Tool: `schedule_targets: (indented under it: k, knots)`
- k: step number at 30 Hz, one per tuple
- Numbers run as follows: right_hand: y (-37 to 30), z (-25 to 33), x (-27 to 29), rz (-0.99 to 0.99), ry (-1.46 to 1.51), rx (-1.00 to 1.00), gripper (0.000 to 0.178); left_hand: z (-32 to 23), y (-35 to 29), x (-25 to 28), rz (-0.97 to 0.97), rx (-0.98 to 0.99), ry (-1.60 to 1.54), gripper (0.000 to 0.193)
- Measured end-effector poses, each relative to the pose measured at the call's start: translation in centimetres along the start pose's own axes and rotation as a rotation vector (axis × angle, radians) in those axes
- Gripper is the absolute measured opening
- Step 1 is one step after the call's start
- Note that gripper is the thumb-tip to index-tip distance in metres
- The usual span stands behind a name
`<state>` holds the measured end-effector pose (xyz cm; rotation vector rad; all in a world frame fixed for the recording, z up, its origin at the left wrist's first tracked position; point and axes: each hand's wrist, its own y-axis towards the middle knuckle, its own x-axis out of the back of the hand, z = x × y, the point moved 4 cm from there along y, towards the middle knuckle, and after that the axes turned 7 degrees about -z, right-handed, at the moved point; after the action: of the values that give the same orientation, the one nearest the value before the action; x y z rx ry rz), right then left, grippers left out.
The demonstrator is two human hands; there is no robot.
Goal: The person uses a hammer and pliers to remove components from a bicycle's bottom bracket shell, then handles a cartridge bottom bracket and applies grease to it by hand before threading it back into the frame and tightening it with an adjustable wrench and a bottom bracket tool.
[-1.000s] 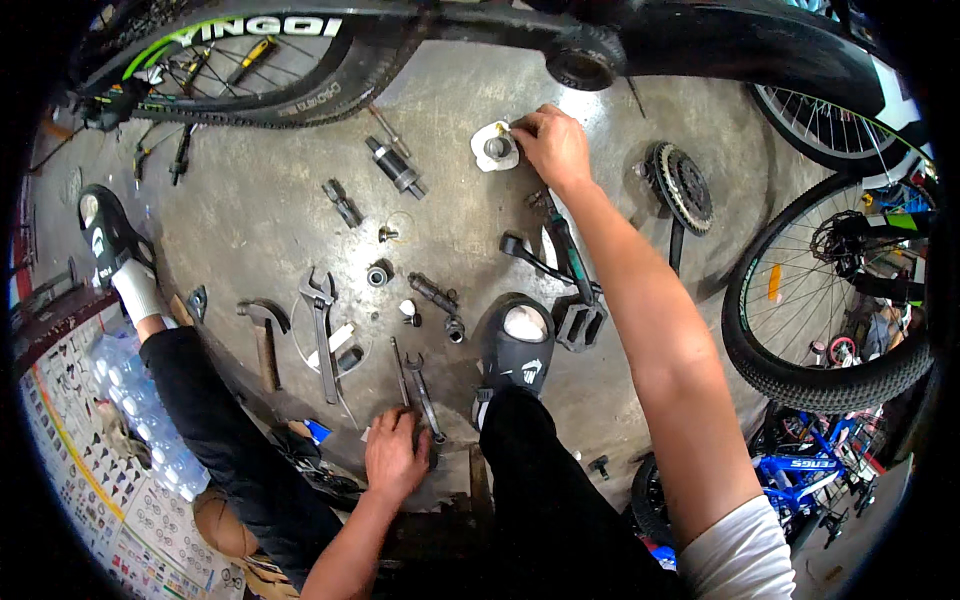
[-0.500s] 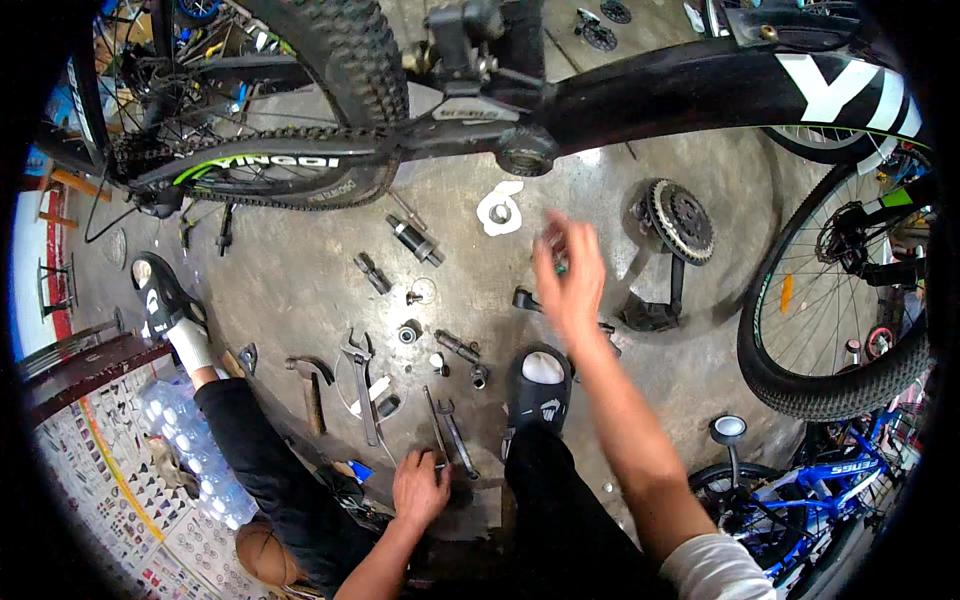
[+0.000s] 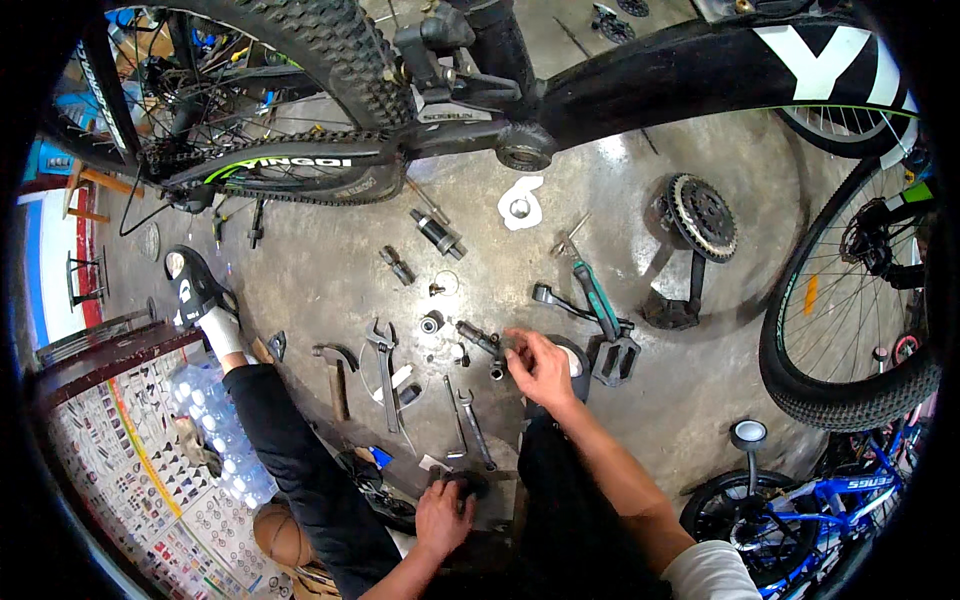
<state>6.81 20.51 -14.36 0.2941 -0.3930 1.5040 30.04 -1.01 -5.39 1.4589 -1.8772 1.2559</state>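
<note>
My right hand (image 3: pixel 540 368) is beside my right shoe, palm down. Its fingers are bent and apart, the tips next to the end of a dark metal cylindrical tool (image 3: pixel 478 336) on the floor. Low in the view my left hand (image 3: pixel 445 515) has its fingers curled down by a dark round thing (image 3: pixel 470 484); what they hold is hidden. A teal-handled tool (image 3: pixel 597 298) with a thin metal shaft lies across a crank arm (image 3: pixel 552 297) with a pedal (image 3: pixel 615 358). Two wrenches (image 3: pixel 472 428) and an adjustable wrench (image 3: pixel 384 368) lie between my feet.
A black bicycle frame (image 3: pixel 640 95) spans the top. A bottom bracket cartridge (image 3: pixel 437 234), a white patch with a ring (image 3: pixel 519 204), a hammer (image 3: pixel 337 380) and a chainring crankset (image 3: pixel 700 218) lie on the floor. A bicycle wheel (image 3: pixel 800 400) stands right, bottled water (image 3: pixel 215 430) left.
My right hand has let go of the teal-handled tool and come back toward my right shoe and the cylindrical tool. The whole view has shifted slightly. My left hand stays low, fingers curled.
</note>
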Motion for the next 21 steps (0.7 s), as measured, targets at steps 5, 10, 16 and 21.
schedule_targets:
  k: [5,10,16,21]
  knots:
    - [0.0,-0.3,-0.5,-0.039,-0.052,0.065,0.028,1.6,0.0,-1.6,0.067,0.116,-0.012,0.028]
    - [0.5,0.4,-0.8,-0.015,-0.083,0.072,0.027,4.7,-1.3,-4.0,0.067,-0.028,0.046,0.025]
    - [0.5,0.0,-1.1,0.051,-0.143,0.011,0.026,4.4,-0.7,-3.7,0.059,-0.051,0.142,0.026]
    - [0.7,0.7,-1.4,0.012,-0.156,0.043,0.024,3.4,0.4,-2.0,0.011,-0.077,0.099,0.028]
